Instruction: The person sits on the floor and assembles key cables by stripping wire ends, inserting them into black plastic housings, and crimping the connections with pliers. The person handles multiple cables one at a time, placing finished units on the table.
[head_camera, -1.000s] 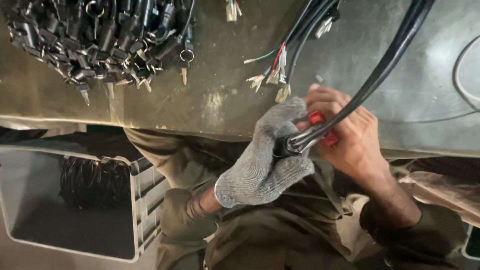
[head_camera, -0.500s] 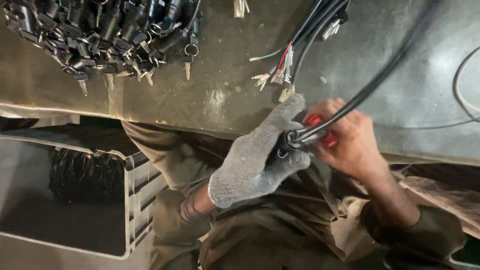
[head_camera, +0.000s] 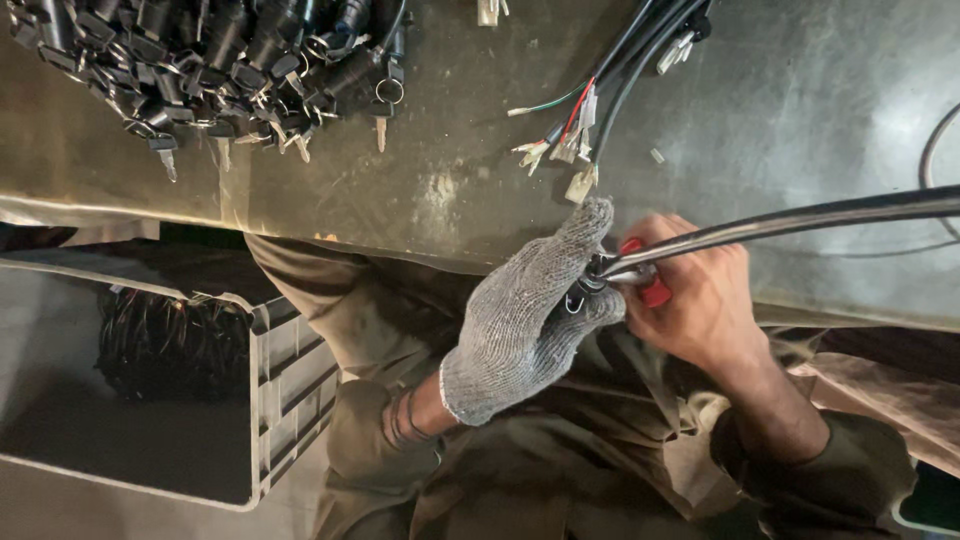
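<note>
- Two hands: one left hand (head_camera: 530, 310) in a grey knit glove, and one bare right hand (head_camera: 700, 300), touching each other at the near edge of the table (head_camera: 800, 110).
- One thick black cable (head_camera: 800, 215), running from the hands across the table.
- One red-handled tool (head_camera: 650, 285) in the bare hand.
- One grey crate (head_camera: 280, 370), below the table's near edge.
- One big pile of black locks with keys (head_camera: 220, 60) on the table, too many to count.
- One bunch of thin coloured wire ends (head_camera: 565, 135) on the table, too tangled to count.
</note>
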